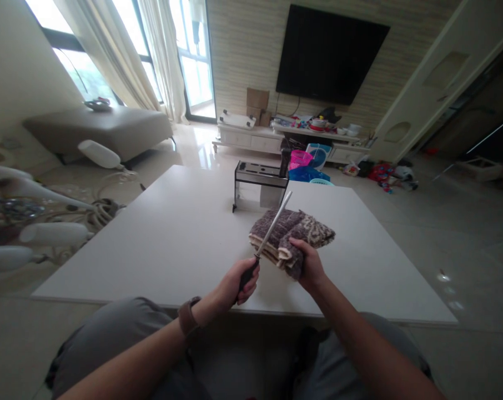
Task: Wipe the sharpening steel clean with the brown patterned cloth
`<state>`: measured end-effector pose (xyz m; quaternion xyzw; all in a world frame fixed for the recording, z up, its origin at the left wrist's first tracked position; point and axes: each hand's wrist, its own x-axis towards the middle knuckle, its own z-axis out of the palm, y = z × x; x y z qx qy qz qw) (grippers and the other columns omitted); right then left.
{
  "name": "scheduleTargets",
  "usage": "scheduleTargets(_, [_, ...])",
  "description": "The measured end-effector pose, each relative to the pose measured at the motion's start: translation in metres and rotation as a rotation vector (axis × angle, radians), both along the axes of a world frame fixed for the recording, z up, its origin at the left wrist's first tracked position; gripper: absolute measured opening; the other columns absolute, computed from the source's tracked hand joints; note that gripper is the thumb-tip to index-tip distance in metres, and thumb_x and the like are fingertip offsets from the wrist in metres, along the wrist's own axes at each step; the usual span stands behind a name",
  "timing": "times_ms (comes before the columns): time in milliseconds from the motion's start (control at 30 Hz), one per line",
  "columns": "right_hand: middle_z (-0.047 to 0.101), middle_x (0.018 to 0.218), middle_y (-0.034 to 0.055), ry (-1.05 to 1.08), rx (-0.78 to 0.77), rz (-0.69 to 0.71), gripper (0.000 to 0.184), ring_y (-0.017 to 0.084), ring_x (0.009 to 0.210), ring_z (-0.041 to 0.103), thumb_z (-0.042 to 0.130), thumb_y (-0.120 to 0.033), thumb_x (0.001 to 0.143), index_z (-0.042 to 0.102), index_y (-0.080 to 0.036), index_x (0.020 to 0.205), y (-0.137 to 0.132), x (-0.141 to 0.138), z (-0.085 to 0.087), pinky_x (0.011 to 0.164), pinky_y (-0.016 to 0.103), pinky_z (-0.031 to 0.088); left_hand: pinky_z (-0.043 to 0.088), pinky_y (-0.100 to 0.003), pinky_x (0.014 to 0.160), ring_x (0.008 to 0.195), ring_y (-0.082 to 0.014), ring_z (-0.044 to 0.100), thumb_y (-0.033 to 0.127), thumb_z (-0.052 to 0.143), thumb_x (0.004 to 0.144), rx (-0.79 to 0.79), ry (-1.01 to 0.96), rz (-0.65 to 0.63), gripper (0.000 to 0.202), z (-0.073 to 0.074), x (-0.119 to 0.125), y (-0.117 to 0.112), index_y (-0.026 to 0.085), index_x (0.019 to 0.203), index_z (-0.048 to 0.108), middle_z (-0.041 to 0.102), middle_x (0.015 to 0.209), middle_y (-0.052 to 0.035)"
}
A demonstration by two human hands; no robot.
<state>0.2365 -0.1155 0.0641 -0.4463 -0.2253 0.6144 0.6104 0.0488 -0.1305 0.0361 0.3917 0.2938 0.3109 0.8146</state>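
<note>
A sharpening steel point(272, 225) with a slim metal rod and a black handle is gripped in my left hand point(240, 282). Its rod points up and away to the right, passing in front of a folded brown-and-cream towel point(313, 230). My right hand point(310, 264) pinches the towel's near edge, thumb on top and the other fingers hidden beneath. Whether the rod touches the cloth I cannot tell. Just beyond the towel stands a knife block point(260, 169) with a slotted dark top, clear sides and one black handle sticking up at its right end.
Both hands are over a white table point(151, 239). Past its far edge are a pink basket point(299, 159) and a blue bag point(305, 173) on the floor. A white lamp-like fixture point(55, 233) crowds the left side. A low cabinet point(251, 139) stands under the television point(330, 53).
</note>
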Motion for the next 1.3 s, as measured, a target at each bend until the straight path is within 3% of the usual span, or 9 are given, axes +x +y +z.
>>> scheduleTargets(167, [0.075,0.075,0.0055,-0.001,-0.076,0.126,0.027,0.018,0.061,0.068,0.083,-0.028,0.057,0.071,-0.015,0.077,-0.02,-0.028,-0.01,0.056,0.026,0.057,0.023,-0.018,0.031,0.032,-0.0061,0.029,0.054,0.051,0.087,0.108,0.125,-0.001,0.036,-0.018,0.008,-0.014,0.02,0.077,0.045,0.039,0.046,0.0088])
scheduleTargets(433, [0.078,0.087,0.0049,-0.112,-0.028,-0.073,0.029,0.021,0.076,0.073,0.087,-0.021,0.053,0.072,-0.016,0.078,-0.014,-0.032,-0.016,0.068,0.029,0.06,0.026,-0.019,0.037,0.04,-0.0068,0.032,0.045,0.054,0.087,0.163,0.225,0.0,0.026,-0.027,0.01,-0.018,0.021,0.086,0.044,0.042,0.053,0.0091])
scheduleTargets(567, [0.076,0.08,0.0026,-0.096,0.016,-0.184,0.027,0.018,0.069,0.072,0.086,-0.017,0.054,0.071,-0.017,0.077,0.001,-0.011,-0.002,0.06,0.026,0.059,0.025,-0.021,0.042,0.044,-0.0072,0.032,0.047,0.05,0.092,0.261,0.266,-0.031,0.031,-0.02,0.015,-0.012,0.02,0.08,0.046,0.04,0.054,0.0074])
scheduleTargets(800, [0.071,0.063,-0.0006,-0.031,0.06,-0.429,0.017,0.012,0.047,0.063,0.078,-0.016,0.061,0.066,-0.015,0.072,0.024,0.053,0.024,0.04,0.02,0.052,0.028,-0.023,0.05,0.054,-0.0102,0.036,0.052,0.038,0.098,0.441,0.411,-0.071,0.041,-0.003,0.01,-0.013,0.018,0.081,0.054,0.042,0.059,0.0044])
scheduleTargets(900, [0.071,0.064,-0.002,0.025,0.104,-0.462,0.014,0.011,0.049,0.063,0.075,-0.019,0.065,0.065,-0.016,0.075,0.027,0.064,0.027,0.042,0.019,0.054,0.031,-0.024,0.053,0.057,-0.0106,0.04,0.048,0.042,0.097,0.527,0.491,-0.065,0.035,-0.003,0.004,-0.012,0.018,0.082,0.053,0.046,0.062,0.0036])
scheduleTargets(967, [0.072,0.069,-0.0026,0.047,0.116,-0.438,0.017,0.011,0.053,0.065,0.076,-0.018,0.065,0.066,-0.017,0.079,0.025,0.06,0.025,0.049,0.021,0.057,0.032,-0.023,0.052,0.057,-0.0102,0.042,0.047,0.043,0.097,0.528,0.503,-0.023,0.033,-0.004,0.003,-0.012,0.019,0.082,0.05,0.049,0.064,0.0033])
scheduleTargets(1100, [0.074,0.073,0.0002,0.043,0.003,-0.247,0.023,0.014,0.058,0.068,0.08,-0.021,0.061,0.069,-0.016,0.081,0.009,0.025,0.009,0.053,0.024,0.059,0.034,-0.021,0.048,0.05,-0.0082,0.041,0.05,0.042,0.098,0.463,0.411,0.062,0.033,-0.012,0.006,-0.013,0.02,0.085,0.044,0.046,0.065,0.0056])
scheduleTargets(1233, [0.078,0.088,0.005,-0.11,-0.031,-0.028,0.035,0.019,0.073,0.073,0.087,-0.025,0.057,0.074,-0.015,0.087,-0.012,-0.014,-0.015,0.068,0.027,0.061,0.033,-0.02,0.041,0.043,-0.0073,0.039,0.054,0.044,0.096,0.411,0.298,0.092,0.033,-0.026,0.011,-0.013,0.021,0.096,0.044,0.043,0.062,0.0084])
scheduleTargets(1300, [0.078,0.094,0.0059,-0.181,-0.038,0.017,0.037,0.021,0.081,0.073,0.089,-0.025,0.053,0.075,-0.015,0.086,-0.018,-0.025,-0.023,0.075,0.029,0.06,0.032,-0.019,0.039,0.041,-0.0074,0.038,0.053,0.044,0.096,0.404,0.286,0.089,0.034,-0.033,0.011,-0.012,0.02,0.102,0.046,0.043,0.058,0.0093])
